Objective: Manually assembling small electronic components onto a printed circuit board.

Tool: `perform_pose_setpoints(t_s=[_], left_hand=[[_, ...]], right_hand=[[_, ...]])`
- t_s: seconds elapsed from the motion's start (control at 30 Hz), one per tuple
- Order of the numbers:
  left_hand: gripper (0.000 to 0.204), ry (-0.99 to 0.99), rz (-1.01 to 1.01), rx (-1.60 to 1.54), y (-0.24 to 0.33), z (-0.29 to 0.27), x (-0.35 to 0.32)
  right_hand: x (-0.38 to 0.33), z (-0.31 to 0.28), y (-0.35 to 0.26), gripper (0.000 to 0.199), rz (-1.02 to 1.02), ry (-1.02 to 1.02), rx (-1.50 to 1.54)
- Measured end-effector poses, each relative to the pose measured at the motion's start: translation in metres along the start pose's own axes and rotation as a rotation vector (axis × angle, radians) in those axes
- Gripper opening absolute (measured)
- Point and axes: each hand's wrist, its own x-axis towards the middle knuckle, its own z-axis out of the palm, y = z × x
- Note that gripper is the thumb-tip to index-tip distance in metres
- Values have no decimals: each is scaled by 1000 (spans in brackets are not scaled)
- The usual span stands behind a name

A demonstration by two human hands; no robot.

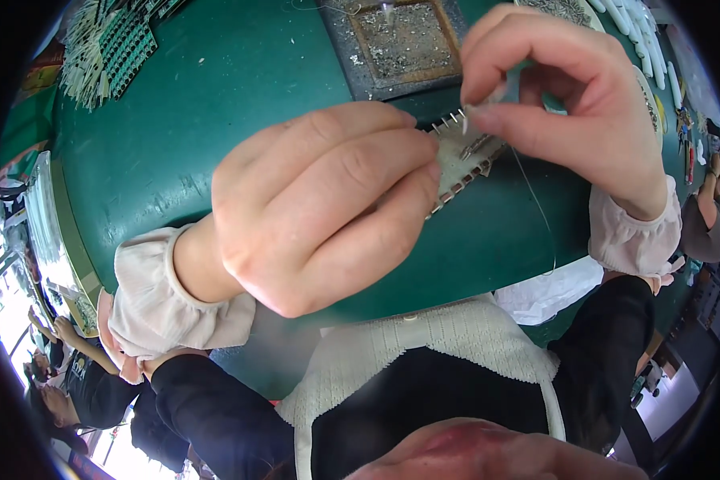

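Observation:
A pale board strip (454,170) with metal pins along its upper edge and a row of small metallic squares along its lower edge is held above the green table. My left hand (320,200) is closed around its left end and covers much of it. My right hand (572,96) is at the strip's right end, thumb and forefinger pinched on a small whitish piece too blurred to name. A thin wire (538,200) hangs in a curve below the right hand. Slim metal leads (476,147) show on the board beneath my right thumb.
Beyond my hands sits a square metal tray (400,48) with grey crumbly residue. Green circuit boards with pale wires (124,48) lie far left. Small metal parts (564,10) and white tubes (640,32) are far right. Other people (76,392) sit at both sides.

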Motion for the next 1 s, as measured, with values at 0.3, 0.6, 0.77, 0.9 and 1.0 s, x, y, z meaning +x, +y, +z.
perform_pose_setpoints(t_s=[0.3, 0.6, 0.77, 0.9, 1.0], left_hand=[[38, 127, 0, -6, -2, 6, -2], [39, 128, -7, 1, -4, 3, 0], [41, 92, -20, -18, -5, -1, -2], [42, 53, -88, -76, 3, -6, 0], [42, 84, -75, -71, 4, -2, -3]], right_hand=[[6, 10, 23, 17, -142, -121, 148], [8, 18, 31, 16, -102, -113, 489], [12, 17, 38, 17, -178, -125, 426], [12, 10, 34, 17, -250, -147, 263], [13, 11, 38, 20, -291, -171, 268]])
